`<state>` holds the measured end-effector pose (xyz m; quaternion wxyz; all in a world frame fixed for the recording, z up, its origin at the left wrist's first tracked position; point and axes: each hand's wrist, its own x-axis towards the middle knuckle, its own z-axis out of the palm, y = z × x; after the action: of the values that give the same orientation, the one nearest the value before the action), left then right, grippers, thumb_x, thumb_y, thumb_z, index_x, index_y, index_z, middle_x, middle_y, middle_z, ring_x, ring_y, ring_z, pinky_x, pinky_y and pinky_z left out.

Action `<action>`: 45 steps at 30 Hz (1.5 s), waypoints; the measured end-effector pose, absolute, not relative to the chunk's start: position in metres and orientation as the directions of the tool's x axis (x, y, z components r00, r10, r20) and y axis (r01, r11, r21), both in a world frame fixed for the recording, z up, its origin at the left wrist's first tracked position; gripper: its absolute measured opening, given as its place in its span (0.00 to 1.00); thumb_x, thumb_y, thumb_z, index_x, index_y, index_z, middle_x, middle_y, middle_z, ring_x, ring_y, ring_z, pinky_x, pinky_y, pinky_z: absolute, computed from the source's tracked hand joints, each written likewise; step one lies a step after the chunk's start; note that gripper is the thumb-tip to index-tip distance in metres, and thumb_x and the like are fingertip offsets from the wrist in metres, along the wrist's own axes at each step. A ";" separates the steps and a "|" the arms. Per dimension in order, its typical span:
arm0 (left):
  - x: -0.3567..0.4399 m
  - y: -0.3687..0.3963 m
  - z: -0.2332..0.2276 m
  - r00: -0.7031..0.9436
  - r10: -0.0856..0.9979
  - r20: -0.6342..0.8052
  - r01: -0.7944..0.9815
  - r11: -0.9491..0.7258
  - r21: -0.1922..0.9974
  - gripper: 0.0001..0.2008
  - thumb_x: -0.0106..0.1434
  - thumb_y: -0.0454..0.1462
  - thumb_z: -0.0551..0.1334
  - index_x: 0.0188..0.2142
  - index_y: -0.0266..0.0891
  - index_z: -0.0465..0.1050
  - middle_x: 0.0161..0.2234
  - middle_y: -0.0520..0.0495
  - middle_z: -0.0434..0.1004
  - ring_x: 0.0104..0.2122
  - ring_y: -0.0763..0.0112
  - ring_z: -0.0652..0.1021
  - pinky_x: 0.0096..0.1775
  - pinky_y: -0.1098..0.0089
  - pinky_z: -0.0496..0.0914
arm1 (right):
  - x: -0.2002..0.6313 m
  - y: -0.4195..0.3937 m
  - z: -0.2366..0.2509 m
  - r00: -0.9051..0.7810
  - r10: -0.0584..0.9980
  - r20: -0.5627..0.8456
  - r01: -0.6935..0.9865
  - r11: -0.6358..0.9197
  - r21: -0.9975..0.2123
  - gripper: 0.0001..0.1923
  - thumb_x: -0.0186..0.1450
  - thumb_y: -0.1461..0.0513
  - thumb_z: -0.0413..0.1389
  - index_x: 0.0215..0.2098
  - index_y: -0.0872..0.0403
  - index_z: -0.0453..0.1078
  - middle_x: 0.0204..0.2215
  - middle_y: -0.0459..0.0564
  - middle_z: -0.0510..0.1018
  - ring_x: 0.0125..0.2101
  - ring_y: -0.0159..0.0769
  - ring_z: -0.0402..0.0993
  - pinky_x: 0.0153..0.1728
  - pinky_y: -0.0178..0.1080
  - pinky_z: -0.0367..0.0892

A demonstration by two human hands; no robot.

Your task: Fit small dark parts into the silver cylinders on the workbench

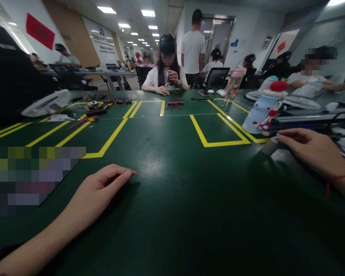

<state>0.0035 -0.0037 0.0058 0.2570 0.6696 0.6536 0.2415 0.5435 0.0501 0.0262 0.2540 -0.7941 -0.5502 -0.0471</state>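
On the right, my right hand [312,143] pinches a small grey cylinder [270,146] by its upper end, between thumb and fingers. The cylinder is tilted and close to the green tabletop [172,214]; I cannot tell whether it touches it. My left hand [105,184] rests on the table at the left with nothing in it. Its fingers are loosely stretched out, and the thumb lies near the index finger. A light blue bottle with a red top [260,111] stands just beyond my right hand.
Yellow tape [227,144] marks boxes on the table. Wire bundles [115,100], a white fan [47,103] and a blurred-out screen area [40,176] are left. At the far side a person [166,73] sits with another wire bundle [175,103] before them. A clear bottle [234,86] stands back right.
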 end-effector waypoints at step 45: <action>0.072 -0.012 0.027 0.321 0.938 0.128 0.654 -0.317 0.687 0.13 0.64 0.47 0.59 0.45 0.50 0.77 0.43 0.49 0.76 0.38 0.65 0.76 0.35 0.68 0.70 | 0.312 -0.021 -0.012 -0.431 0.852 0.298 0.381 0.471 -0.796 0.28 0.58 0.59 0.62 0.53 0.49 0.57 0.47 0.51 0.72 0.45 0.34 0.73 0.47 0.41 0.72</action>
<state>0.0718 -0.0119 0.0267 0.2685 0.7672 0.5189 0.2647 0.3116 -0.0210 -0.0117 0.3580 -0.3955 -0.7793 0.3288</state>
